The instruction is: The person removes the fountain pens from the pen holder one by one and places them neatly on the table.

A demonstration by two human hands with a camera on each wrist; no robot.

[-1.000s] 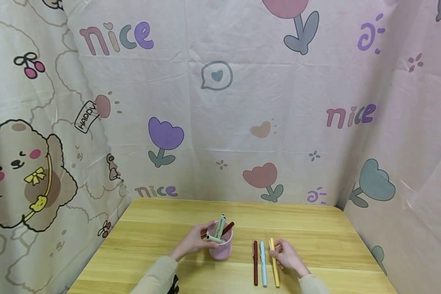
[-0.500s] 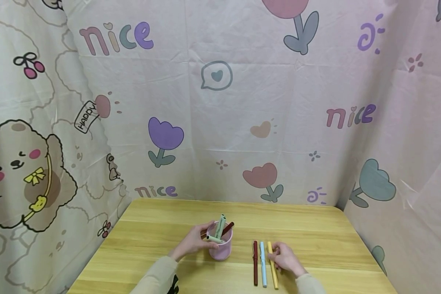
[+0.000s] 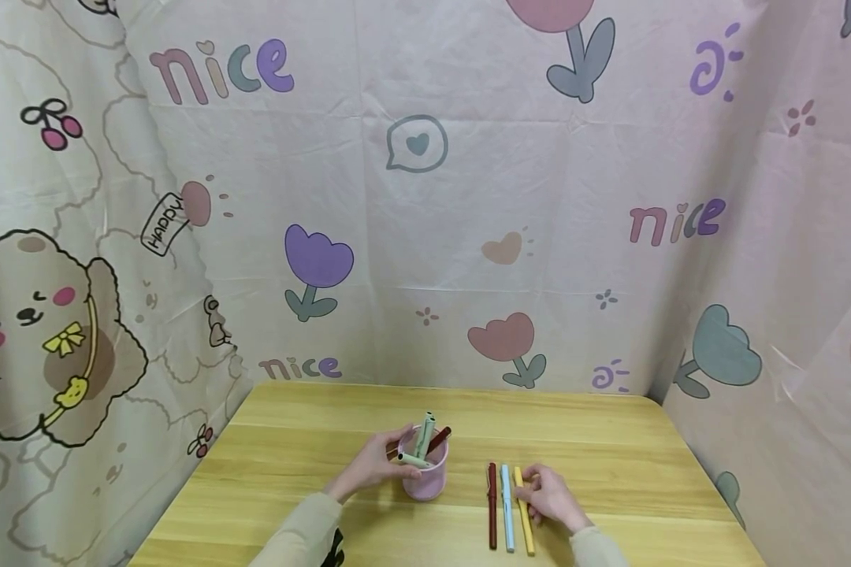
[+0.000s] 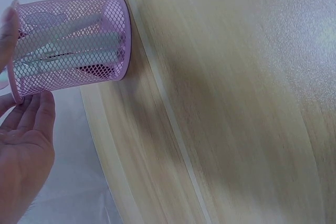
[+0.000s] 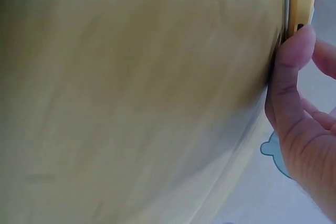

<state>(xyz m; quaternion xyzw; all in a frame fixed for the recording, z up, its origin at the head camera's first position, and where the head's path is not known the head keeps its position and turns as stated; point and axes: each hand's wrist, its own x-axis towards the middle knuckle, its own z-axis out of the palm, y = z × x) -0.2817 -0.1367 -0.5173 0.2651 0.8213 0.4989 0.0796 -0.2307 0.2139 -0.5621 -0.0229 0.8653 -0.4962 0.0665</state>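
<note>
A pink mesh pen cup [image 3: 425,482] stands upright on the table, and my left hand [image 3: 374,465] grips it near the rim, thumb in front and fingers behind. Pale green pens [image 3: 425,438] and dark red pens [image 3: 440,439] lean inside the cup. In the left wrist view, the pens show through the mesh [image 4: 79,45]. My right hand [image 3: 549,496] pinches a yellow pen [image 3: 528,531] lying at a slight slant on the table. Just left of it lie a light blue pen [image 3: 507,504] and a dark red pen [image 3: 492,508], roughly parallel.
The wooden table [image 3: 312,417] ends at a patterned cloth backdrop [image 3: 411,236], with cloth on both sides too. A small black item [image 3: 334,549] shows beside the left sleeve [image 3: 301,531] at the lower edge.
My right hand has shifted the yellow pen leftward, closer to the light blue pen, and slightly toward the near edge. The left hand and the cup keep their place.
</note>
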